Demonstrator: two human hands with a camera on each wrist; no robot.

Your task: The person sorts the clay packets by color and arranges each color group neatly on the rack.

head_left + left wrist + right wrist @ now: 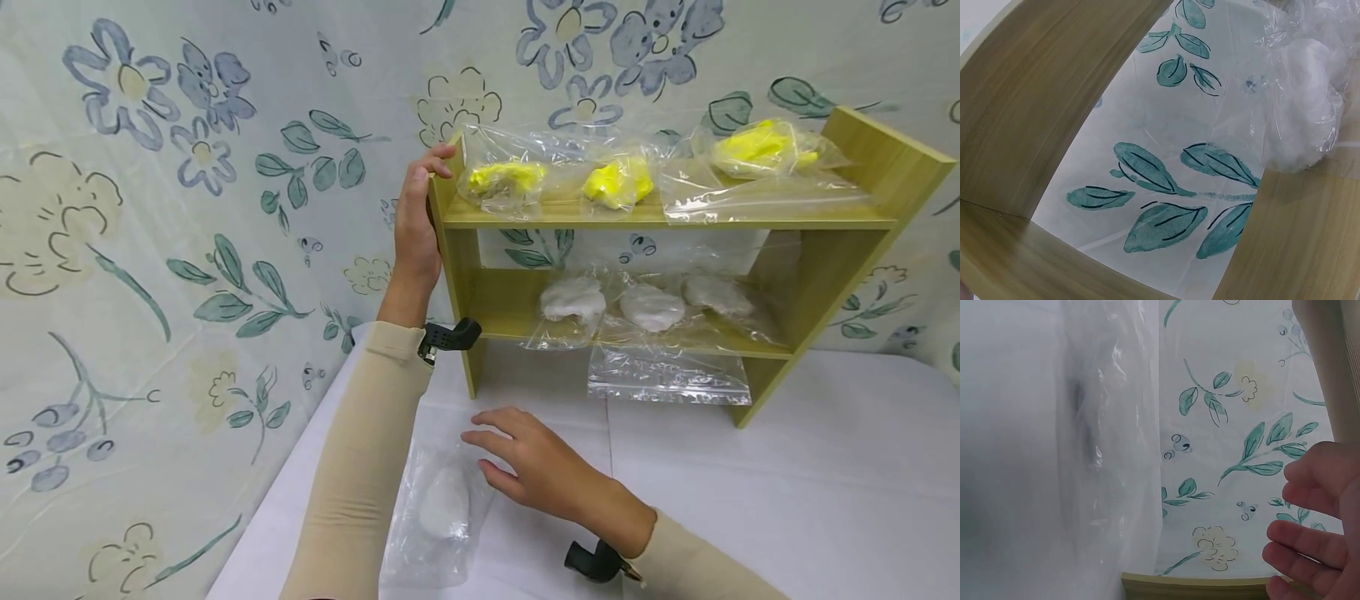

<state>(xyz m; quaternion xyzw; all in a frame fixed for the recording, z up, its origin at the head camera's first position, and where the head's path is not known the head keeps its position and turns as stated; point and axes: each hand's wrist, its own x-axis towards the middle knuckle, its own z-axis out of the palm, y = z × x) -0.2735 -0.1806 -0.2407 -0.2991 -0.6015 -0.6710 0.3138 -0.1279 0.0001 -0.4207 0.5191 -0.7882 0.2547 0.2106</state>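
Observation:
A wooden two-tier shelf (pixel 817 267) stands on the white table against the flowered wall. My left hand (pixel 430 173) grips the top of its left side panel, fingers curled over the edge. My right hand (pixel 504 454) hovers open, fingers spread, just over a clear bag with a white lump (pixel 442 504) lying flat on the table in front of the shelf; whether it touches the bag I cannot tell. In the right wrist view my fingers (pixel 1310 540) sit beside the clear bag (pixel 1110 456). The left wrist view shows only the shelf wood (pixel 1029 94) and a bagged white lump (pixel 1304 106).
Three clear bags of yellow material (pixel 618 181) lie on the top tier. Three bags of white lumps (pixel 651 307) fill the lower tier, one hanging over its front edge. The white table (pixel 810 492) stretches to the right. The flowered wall covering (pixel 187 250) closes the left side and back.

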